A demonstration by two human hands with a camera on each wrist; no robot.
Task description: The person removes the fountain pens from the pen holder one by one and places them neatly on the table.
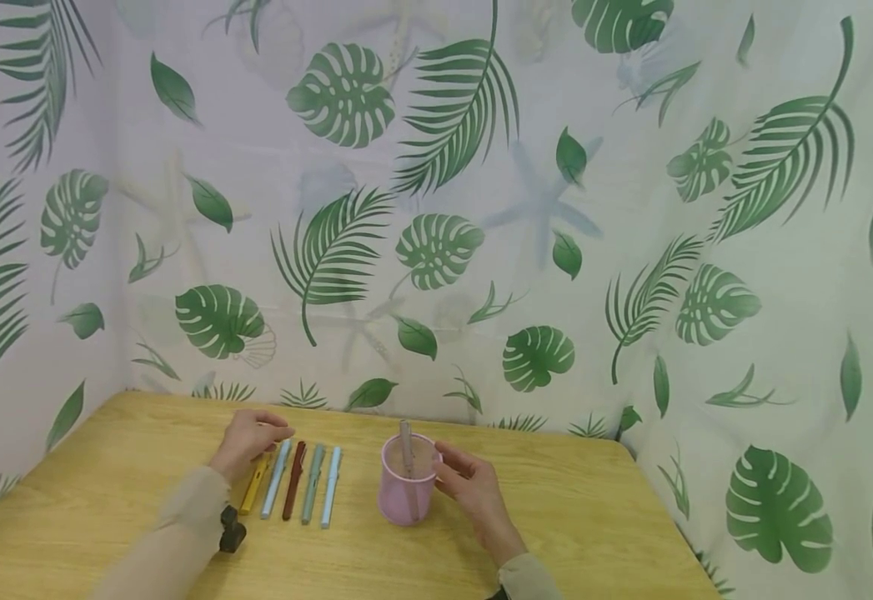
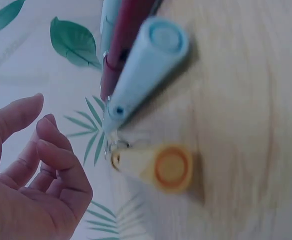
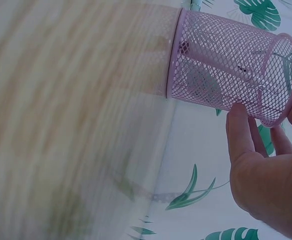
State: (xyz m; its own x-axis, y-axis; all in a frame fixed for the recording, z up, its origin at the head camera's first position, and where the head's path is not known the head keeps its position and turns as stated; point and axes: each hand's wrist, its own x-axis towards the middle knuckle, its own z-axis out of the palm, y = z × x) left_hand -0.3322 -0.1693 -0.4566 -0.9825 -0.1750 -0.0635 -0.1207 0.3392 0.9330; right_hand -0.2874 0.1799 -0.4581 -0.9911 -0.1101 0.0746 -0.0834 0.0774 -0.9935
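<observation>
Five pens lie side by side on the wooden table (image 1: 571, 517), long axes running toward the far wall. The left hand (image 1: 247, 442), fingers loosely curled and holding nothing, hovers over the yellow pen (image 1: 254, 485). The right hand (image 1: 474, 492) touches the upright pink mesh cup (image 1: 404, 493) with relaxed fingers.
</observation>
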